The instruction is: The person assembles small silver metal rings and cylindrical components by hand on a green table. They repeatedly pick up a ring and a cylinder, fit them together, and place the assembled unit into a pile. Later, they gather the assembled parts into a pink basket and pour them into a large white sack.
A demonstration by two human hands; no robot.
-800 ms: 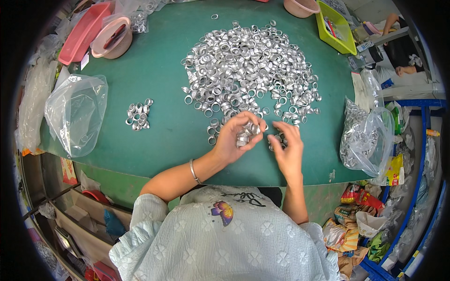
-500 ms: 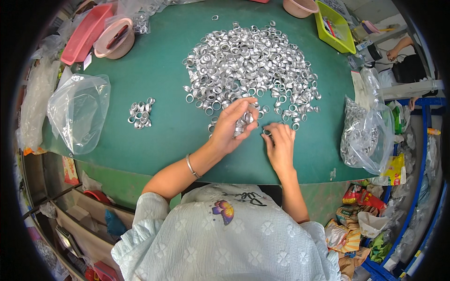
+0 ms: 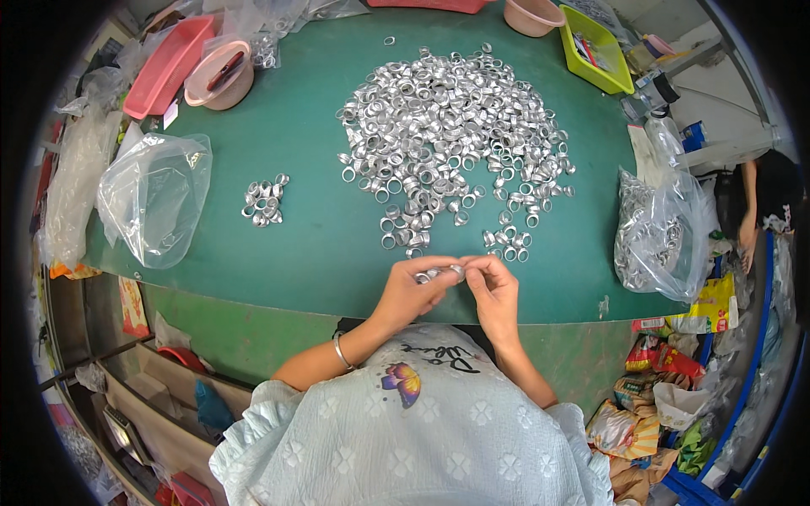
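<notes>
Over the near edge of the green table my two hands meet. My left hand is curled around a few silver metal rings. Beside it, the fingertips of my right hand are pinched together against my left fingers, touching a ring held there; how much of it the right hand grips is partly hidden. Beyond my hands spreads a large heap of silver rings, with small clusters trailing toward me. Apart from it, to the left, lies a small pile of rings.
A clear plastic bag lies at the left, near a pink basket and a pale pink bowl. On the right stand a bag of rings and a yellow-green basket. Another person's arm shows at far right.
Both hands have drawn back from the heap toward the table's near edge and come together. The other person's arm at the right has moved lower.
</notes>
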